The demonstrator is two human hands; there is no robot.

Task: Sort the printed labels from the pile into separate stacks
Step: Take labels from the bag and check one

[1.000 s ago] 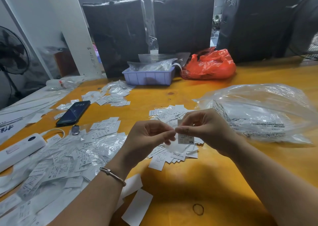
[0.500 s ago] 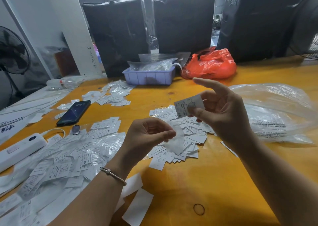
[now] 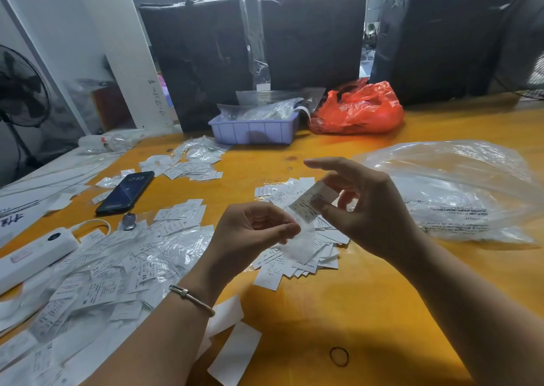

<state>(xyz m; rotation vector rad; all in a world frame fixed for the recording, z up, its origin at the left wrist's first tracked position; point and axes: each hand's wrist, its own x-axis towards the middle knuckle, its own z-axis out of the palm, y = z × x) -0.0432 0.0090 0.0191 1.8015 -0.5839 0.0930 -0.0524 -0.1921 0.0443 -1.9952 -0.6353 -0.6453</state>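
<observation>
A rubber band (image 3: 339, 356) lies nearest on the orange worktop (image 3: 368, 312). Above it, the left hand (image 3: 253, 235) pinches a clear sleeve (image 3: 298, 246). The right hand (image 3: 365, 209), just beside it, pinches a printed label (image 3: 309, 204), long axis tilted up to the right, directly over the centre stack (image 3: 297, 256). The unsorted pile (image 3: 103, 274) lies left. A blue tray (image 3: 253, 131) and black boxes (image 3: 312, 32) stand behind.

A packing workroom: wrapped black bales (image 3: 312, 32), a parts bin (image 3: 253, 131), label piles (image 3: 117, 268) on a worktable (image 3: 353, 312).
</observation>
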